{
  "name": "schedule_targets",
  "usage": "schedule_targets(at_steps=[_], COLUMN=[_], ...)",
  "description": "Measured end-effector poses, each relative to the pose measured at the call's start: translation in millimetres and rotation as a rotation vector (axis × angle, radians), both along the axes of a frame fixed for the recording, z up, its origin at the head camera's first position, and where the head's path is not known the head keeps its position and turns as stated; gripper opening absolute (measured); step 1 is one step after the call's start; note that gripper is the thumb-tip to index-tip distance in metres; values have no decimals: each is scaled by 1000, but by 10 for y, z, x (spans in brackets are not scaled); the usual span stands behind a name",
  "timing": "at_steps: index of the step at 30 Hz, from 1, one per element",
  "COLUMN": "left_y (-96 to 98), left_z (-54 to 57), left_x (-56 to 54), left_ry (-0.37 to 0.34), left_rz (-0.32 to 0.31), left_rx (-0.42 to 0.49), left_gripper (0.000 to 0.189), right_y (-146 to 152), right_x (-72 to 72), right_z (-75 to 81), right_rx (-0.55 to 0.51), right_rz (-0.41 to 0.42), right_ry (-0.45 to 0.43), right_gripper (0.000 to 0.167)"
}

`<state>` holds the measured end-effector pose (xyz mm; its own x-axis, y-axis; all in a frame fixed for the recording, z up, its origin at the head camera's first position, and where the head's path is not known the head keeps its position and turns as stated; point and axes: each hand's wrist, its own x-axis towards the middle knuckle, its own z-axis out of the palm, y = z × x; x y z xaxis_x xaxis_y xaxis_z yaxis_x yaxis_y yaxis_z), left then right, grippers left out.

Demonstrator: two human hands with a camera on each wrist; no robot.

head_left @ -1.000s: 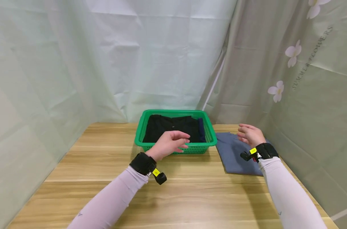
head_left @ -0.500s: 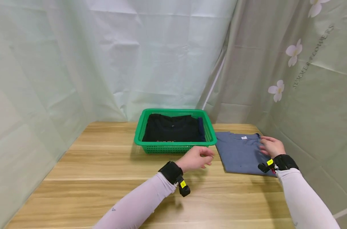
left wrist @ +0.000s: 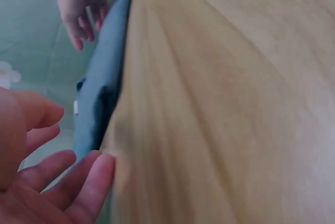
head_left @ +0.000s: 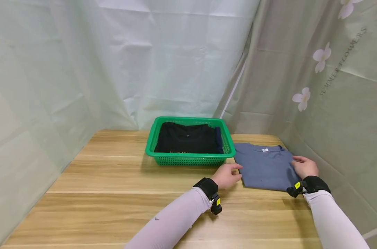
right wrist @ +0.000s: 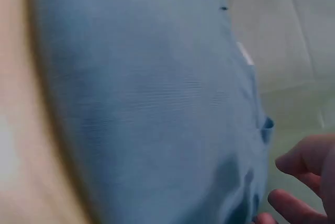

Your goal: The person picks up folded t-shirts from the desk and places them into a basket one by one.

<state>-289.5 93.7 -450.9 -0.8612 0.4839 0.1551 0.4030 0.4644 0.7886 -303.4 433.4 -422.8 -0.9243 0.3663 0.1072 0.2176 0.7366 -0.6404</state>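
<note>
A folded blue-grey T-shirt point(head_left: 264, 169) lies flat at the right of the table, its white neck label facing up. At its left edge is my left hand point(head_left: 227, 175), thumb and fingers parted and loosely bent; the left wrist view shows nothing between those fingers point(left wrist: 94, 187). My right hand point(head_left: 306, 167) is at the shirt's right edge, thumb and fingers apart in the right wrist view, where the shirt point(right wrist: 152, 88) fills the middle. Whether either hand touches the cloth I cannot tell.
A green plastic basket point(head_left: 191, 159) stands at the back of the wooden table point(head_left: 113, 180), with a folded black garment point(head_left: 188, 140) and a dark blue one point(head_left: 218, 138) inside. Pale curtains point(head_left: 169, 62) hang behind and on both sides.
My left hand has moved right and toward me, from in front of the basket to the shirt's left edge. The right hand has gone from above the shirt to its right edge.
</note>
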Motion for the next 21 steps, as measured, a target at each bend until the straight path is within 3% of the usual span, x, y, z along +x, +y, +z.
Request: schedule_targets(at_steps=[6, 12, 21], left_y=[143, 195, 205], left_z=[-74, -86, -10], left_x=[3, 14, -47], left_ry=[152, 287, 236], left_rz=[-25, -50, -122], left_rx=[-227, -414, -527], left_gripper=[43, 39, 37], right_y=[-44, -76, 45], right_x=[0, -8, -66], right_z=[-169, -188, -159], right_rx=[116, 136, 218], right_rz=[113, 131, 212], right_ry=[-47, -108, -152], right_gripper=[48, 48, 48])
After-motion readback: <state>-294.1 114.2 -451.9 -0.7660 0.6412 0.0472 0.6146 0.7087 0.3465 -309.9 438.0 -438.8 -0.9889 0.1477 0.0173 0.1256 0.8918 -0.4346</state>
